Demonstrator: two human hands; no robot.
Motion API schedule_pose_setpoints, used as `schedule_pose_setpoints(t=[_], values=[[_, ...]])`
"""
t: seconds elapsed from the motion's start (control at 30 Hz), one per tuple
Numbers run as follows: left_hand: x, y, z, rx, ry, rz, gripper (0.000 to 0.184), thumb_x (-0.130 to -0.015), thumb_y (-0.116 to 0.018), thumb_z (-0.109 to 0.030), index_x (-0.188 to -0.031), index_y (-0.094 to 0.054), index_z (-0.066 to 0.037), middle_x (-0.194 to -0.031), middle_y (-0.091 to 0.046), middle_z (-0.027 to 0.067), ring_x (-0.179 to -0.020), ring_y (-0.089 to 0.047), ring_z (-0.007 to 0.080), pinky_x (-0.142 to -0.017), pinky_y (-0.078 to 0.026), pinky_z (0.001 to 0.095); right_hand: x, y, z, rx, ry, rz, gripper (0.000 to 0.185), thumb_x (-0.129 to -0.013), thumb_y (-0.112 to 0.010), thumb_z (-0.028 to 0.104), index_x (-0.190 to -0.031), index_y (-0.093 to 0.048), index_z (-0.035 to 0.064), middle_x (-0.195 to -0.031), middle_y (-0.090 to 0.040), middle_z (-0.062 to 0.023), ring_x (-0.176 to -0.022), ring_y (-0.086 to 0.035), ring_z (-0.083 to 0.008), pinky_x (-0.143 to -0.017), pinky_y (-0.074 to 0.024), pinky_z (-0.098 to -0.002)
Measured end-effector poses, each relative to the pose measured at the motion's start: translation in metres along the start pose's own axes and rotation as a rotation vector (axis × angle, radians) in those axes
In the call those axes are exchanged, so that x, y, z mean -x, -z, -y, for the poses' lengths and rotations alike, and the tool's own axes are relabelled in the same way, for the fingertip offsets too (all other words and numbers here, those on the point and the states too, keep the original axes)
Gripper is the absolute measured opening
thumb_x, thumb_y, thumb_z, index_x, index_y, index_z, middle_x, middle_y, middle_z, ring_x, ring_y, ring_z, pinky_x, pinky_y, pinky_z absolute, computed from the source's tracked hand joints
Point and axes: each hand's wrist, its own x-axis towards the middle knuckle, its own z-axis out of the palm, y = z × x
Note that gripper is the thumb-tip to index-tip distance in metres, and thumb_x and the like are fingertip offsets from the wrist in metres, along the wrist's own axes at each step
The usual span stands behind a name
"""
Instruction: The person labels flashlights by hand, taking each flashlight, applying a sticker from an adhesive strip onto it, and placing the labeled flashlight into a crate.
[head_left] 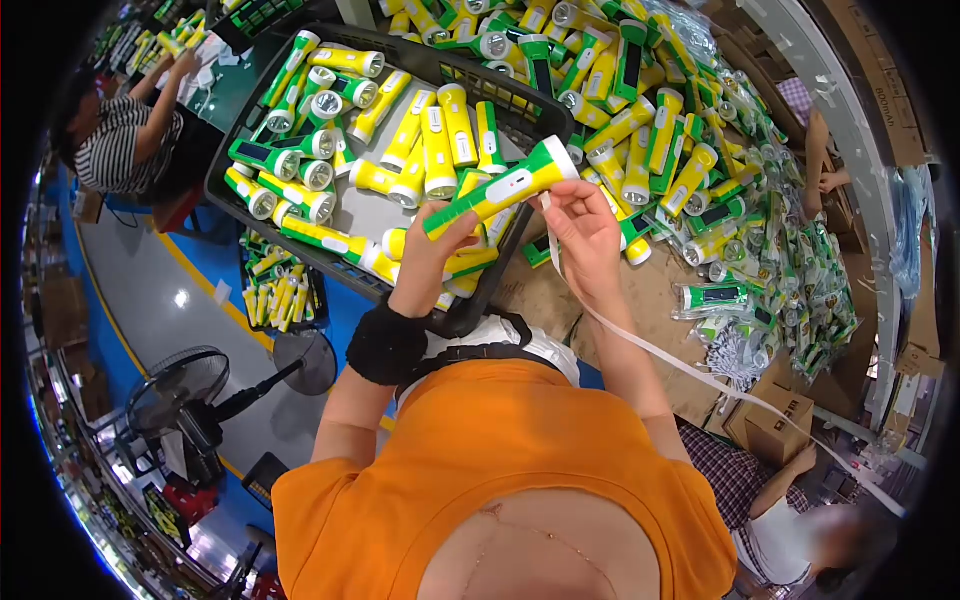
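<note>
My left hand [435, 250] is wrapped round the green end of a yellow and green flashlight [510, 188], which is tilted with its white head up to the right. Beside that head, my right hand [588, 235] pinches a long white strip [640, 345], and its fingertips are close to or touching the flashlight. The strip runs from my fingers down past my right forearm to the lower right. Below the flashlight stands a black plastic crate [235, 120] of similar flashlights, with one side near my left wrist.
Loose flashlights [640, 130] are heaped beyond the crate, and bagged ones [790, 290] are piled on the right. A fan [190, 400] stands at lower left near another crate of flashlights [285, 290]. Co-workers sit at far left and lower right; another person's arms [820, 165] show at right.
</note>
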Motion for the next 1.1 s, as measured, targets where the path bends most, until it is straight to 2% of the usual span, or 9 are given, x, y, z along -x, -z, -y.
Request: schedule_pose_setpoints(t=[0.17, 0.23, 0.37, 0.43, 0.77, 0.87, 0.93, 1.03, 1.1], values=[[0.005, -0.005, -0.008, -0.149, 0.075, 0.212, 0.048, -0.084, -0.063, -0.011, -0.124, -0.040, 0.000, -0.101, -0.056, 0.0062, -0.085, -0.060, 0.0162, -0.079, -0.048, 0.0286, -0.005, -0.007, 0.009, 0.112, -0.022, 0.071, 0.033, -0.083, -0.061, 0.001, -0.113, -0.047, 0.0008, -0.096, -0.055, -0.0042, -0.091, -0.053, -0.0106, -0.085, -0.0416, -0.0236], [0.012, -0.016, -0.021, 0.102, 0.263, 0.258, 0.048, -0.088, -0.055, -0.015, -0.129, -0.035, 0.000, -0.113, -0.052, 0.0089, -0.088, -0.060, 0.0189, -0.084, -0.047, 0.0334, -0.008, -0.005, 0.008, 0.139, -0.064, 0.116, 0.035, -0.083, -0.061, 0.001, -0.115, -0.046, 0.0011, -0.095, -0.055, -0.0037, -0.091, -0.053, -0.0100, -0.085, -0.0417, -0.0230], [-0.011, -0.006, -0.013, 0.232, 0.281, 0.424, 0.049, -0.089, -0.055, -0.016, -0.131, -0.034, -0.003, -0.115, -0.050, 0.0073, -0.094, -0.057, 0.0181, -0.081, -0.049, 0.0293, -0.011, 0.000, 0.003, 0.190, -0.129, 0.181, 0.038, -0.083, -0.061, 0.001, -0.117, -0.043, 0.0017, -0.092, -0.055, -0.0030, -0.089, -0.053, -0.0091, -0.082, -0.0424, -0.0213], [-0.024, -0.005, -0.005, 0.083, 0.251, 0.448, 0.055, -0.088, -0.057, -0.015, -0.134, -0.028, -0.006, -0.116, -0.049, 0.0073, -0.102, -0.055, 0.0176, -0.084, -0.048, 0.0301, -0.010, -0.002, 0.003, 0.195, -0.148, 0.200, 0.039, -0.083, -0.061, 0.001, -0.117, -0.043, 0.0017, -0.092, -0.055, -0.0031, -0.088, -0.054, -0.0091, -0.082, -0.0427, -0.0212], [-0.026, -0.017, -0.006, 0.026, 0.043, 0.399, 0.051, -0.088, -0.055, -0.011, -0.132, -0.030, -0.006, -0.116, -0.051, 0.0071, -0.105, -0.053, 0.0140, -0.083, -0.045, 0.0259, -0.013, -0.003, 0.010, 0.069, -0.228, 0.184, 0.037, -0.084, -0.060, 0.002, -0.116, -0.042, 0.0012, -0.091, -0.056, -0.0059, -0.087, -0.059, -0.0156, -0.080, -0.0485, -0.0283], [-0.027, -0.024, -0.003, 0.046, 0.046, 0.292, 0.042, -0.090, -0.053, -0.014, -0.128, -0.038, -0.004, -0.112, -0.054, 0.0068, -0.100, -0.054, 0.0117, -0.083, -0.045, 0.0249, -0.014, -0.004, 0.011, 0.090, -0.223, 0.195, 0.033, -0.084, -0.060, 0.001, -0.111, -0.042, 0.0021, -0.091, -0.056, -0.0071, -0.086, -0.059, -0.0163, -0.079, -0.0494, -0.0293], [-0.025, -0.026, -0.001, -0.242, -0.148, 0.223, 0.036, -0.089, -0.056, -0.018, -0.119, -0.047, 0.000, -0.101, -0.059, 0.0073, -0.088, -0.057, 0.0100, -0.074, -0.047, 0.0247, -0.014, -0.004, 0.010, 0.095, -0.213, 0.180, 0.030, -0.084, -0.060, 0.000, -0.107, -0.041, 0.0028, -0.092, -0.056, -0.0076, -0.085, -0.060, -0.0161, -0.078, -0.0495, -0.0291], [-0.020, -0.031, -0.001, -0.284, -0.217, 0.156, 0.032, -0.090, -0.056, -0.019, -0.115, -0.050, 0.001, -0.092, -0.062, 0.0064, -0.082, -0.058, 0.0096, -0.074, -0.046, 0.0242, -0.015, -0.001, 0.008, 0.148, -0.186, 0.186, 0.028, -0.083, -0.060, 0.000, -0.101, -0.040, 0.0042, -0.091, -0.056, -0.0086, -0.082, -0.060, -0.0157, -0.076, -0.0501, -0.0283], [-0.017, -0.033, -0.006, -0.223, -0.151, 0.155, 0.033, -0.090, -0.055, -0.019, -0.116, -0.049, 0.002, -0.094, -0.061, 0.0071, -0.082, -0.058, 0.0096, -0.074, -0.046, 0.0241, -0.015, 0.001, 0.004, 0.294, -0.149, 0.176, 0.028, -0.082, -0.061, -0.002, -0.099, -0.039, 0.0048, -0.087, -0.057, -0.0084, -0.079, -0.060, -0.0147, -0.073, -0.0502, -0.0269]])
